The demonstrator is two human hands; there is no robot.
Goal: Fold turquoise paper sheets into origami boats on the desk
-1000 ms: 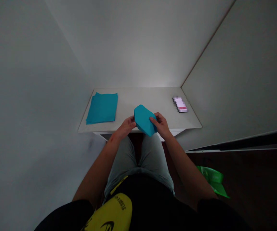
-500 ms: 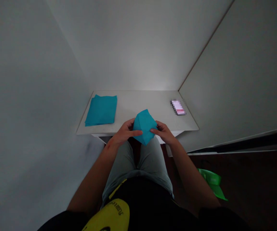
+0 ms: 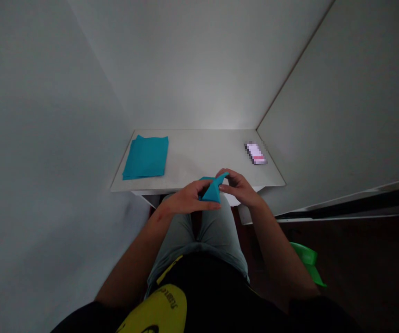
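Note:
A folded teal paper piece (image 3: 213, 188) is held over the near edge of a small white table (image 3: 202, 152), just above my knees. My left hand (image 3: 188, 199) grips it from below and the left, fingers curled around its lower part. My right hand (image 3: 239, 185) pinches its upper right tip between thumb and fingers. The piece is seen nearly edge-on and looks like a narrow triangle. A stack of flat teal sheets (image 3: 146, 157) lies on the table's left side, well away from both hands.
A phone (image 3: 255, 153) with a blurred screen lies at the table's right rear. White walls close in on the left, back and right. A green object (image 3: 306, 261) sits on the dark floor at my right.
The teal piece was a wide, flat shape facing me; it is now turned or folded to a narrow triangle, slightly lower. Both hands shifted around it, the right moving to its top tip.

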